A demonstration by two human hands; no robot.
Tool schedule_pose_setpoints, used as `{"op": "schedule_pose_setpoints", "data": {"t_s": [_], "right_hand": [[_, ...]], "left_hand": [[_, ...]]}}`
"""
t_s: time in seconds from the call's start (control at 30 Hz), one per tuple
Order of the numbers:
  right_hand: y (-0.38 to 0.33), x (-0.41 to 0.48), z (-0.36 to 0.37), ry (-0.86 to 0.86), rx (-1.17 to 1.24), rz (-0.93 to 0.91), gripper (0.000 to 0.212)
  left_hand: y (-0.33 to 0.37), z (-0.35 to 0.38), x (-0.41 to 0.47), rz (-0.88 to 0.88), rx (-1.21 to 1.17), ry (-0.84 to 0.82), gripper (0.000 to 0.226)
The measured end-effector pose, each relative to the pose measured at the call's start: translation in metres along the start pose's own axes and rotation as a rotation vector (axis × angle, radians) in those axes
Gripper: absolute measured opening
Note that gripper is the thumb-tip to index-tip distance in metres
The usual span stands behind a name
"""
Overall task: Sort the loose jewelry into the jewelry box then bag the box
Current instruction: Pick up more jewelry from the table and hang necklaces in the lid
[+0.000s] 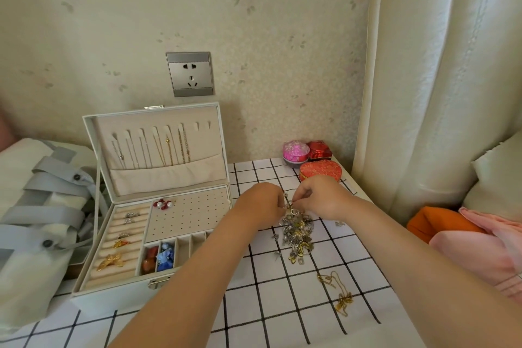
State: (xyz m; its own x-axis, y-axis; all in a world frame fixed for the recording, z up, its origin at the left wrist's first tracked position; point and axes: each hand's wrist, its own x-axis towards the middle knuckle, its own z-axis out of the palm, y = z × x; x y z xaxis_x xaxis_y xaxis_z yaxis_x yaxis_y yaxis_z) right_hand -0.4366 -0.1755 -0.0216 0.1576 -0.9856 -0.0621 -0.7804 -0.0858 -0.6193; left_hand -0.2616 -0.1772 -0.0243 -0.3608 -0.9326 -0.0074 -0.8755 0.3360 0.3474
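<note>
Both hands, the left hand [261,203] and right hand [322,196], pinch one small piece (seemingly tangled) above the jewelry pile [296,232], probably teasing it free; the open jewelry box [158,234] waits just left.

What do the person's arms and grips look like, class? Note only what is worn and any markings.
The left forearm and right forearm are bare to the picture's edge; no sleeves show. The left grip and right grip are bare hands without gloves. No watch, bracelet, ring or marking can be seen on either.
</note>
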Motion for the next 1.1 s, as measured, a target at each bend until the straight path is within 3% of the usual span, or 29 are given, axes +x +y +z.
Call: {"op": "schedule_pose_setpoints", "data": {"t_s": [0.13,0.3,0.5,0.6,0.77,1.1], "right_hand": [[-0.004,0.000,-0.005,0.029,0.151,-0.001,0.009],[-0.012,-0.001,-0.007,0.020,0.227,0.006,0.014],[-0.018,-0.004,-0.008,-0.006,0.241,0.002,0.016],[-0.023,-0.003,-0.008,-0.012,0.280,-0.004,0.013],[-0.027,-0.002,-0.008,-0.014,0.367,-0.020,0.011],[-0.040,-0.009,-0.011,-0.038,0.456,-0.060,0.018]], "left_hand": [[-0.001,-0.015,0.001,-0.053,-0.080,0.024,0.006],[-0.006,-0.030,0.001,-0.089,-0.077,-0.067,0.008],[-0.009,-0.025,-0.001,-0.058,-0.156,-0.178,0.030],[-0.008,-0.021,-0.002,-0.014,-0.244,-0.093,0.036],[0.006,-0.032,-0.005,-0.028,-0.649,-0.058,0.029],[-0.010,-0.052,-0.016,-0.072,-0.592,0.090,0.013]]}}
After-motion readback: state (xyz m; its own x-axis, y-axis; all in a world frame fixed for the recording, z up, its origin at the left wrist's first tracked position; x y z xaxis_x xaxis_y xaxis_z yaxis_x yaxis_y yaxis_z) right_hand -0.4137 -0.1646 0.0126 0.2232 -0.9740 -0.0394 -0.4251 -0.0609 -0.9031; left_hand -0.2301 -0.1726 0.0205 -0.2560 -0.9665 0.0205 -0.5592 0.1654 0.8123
